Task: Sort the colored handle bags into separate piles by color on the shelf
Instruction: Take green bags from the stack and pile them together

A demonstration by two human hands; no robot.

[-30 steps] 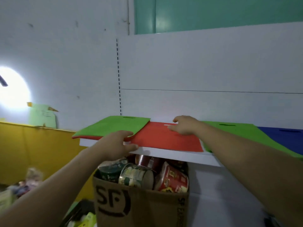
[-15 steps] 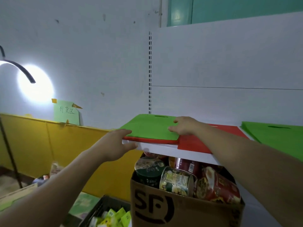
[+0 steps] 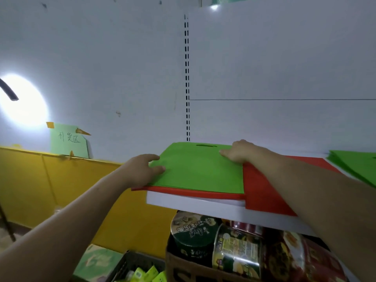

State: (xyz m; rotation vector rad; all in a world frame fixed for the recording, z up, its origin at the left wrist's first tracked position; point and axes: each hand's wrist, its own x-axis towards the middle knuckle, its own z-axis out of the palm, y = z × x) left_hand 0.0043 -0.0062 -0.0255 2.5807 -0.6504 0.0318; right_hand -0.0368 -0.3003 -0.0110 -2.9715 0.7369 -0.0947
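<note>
A green handle bag lies flat on top of a red bag at the left end of the white shelf. My left hand grips the left edge of these bags, thumb on the green one. My right hand presses flat on the green bag's far right corner, near its handle slot. Another red bag lies to the right, partly under my right forearm and overhanging the shelf front. A pile of green bags sits at the far right.
Under the shelf stands a cardboard box filled with instant-noodle cups. A dark crate of small packs sits lower left. A yellow partition with a green paper sign runs along the left wall, and a lamp glare shines there.
The view has swung left, and the right green pile and blue bag have slid toward the frame edge. The green bag now lies further left on the red one, squared between both hands.
</note>
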